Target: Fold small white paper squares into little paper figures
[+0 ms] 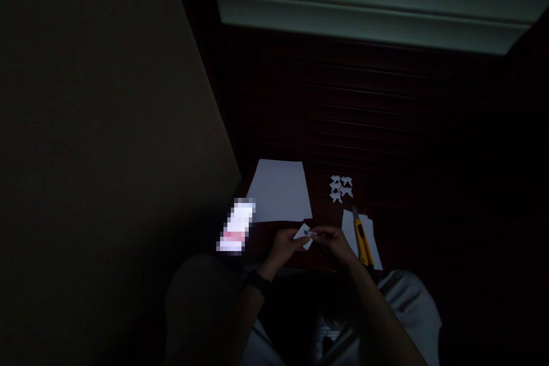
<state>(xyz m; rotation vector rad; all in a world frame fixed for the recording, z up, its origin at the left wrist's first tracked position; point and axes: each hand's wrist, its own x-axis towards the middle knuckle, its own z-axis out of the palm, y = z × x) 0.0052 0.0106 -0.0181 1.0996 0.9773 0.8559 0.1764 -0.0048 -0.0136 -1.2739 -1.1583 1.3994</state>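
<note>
Between my two hands is a small folded piece of white paper (303, 231), held just above the table's near edge. My left hand (283, 245) grips it from the left, thumb and fingers closed on it. From the other side, my right hand (334, 240) pinches its right corner with the fingertips. Several small folded paper shapes (341, 188) lie grouped beyond my right hand. To the right, a yellow utility knife (362, 243) rests on a stack of white paper pieces (376, 246), its blade end pointing away from me.
A large white sheet of paper (281, 190) lies on the dark table (319, 197). At the left, a lit, blurred-out screen (237, 226) overlaps the sheet's corner. A wall (107, 97) rises close on the left, and dark slatted panelling (343, 108) stands behind the table. The room is dim.
</note>
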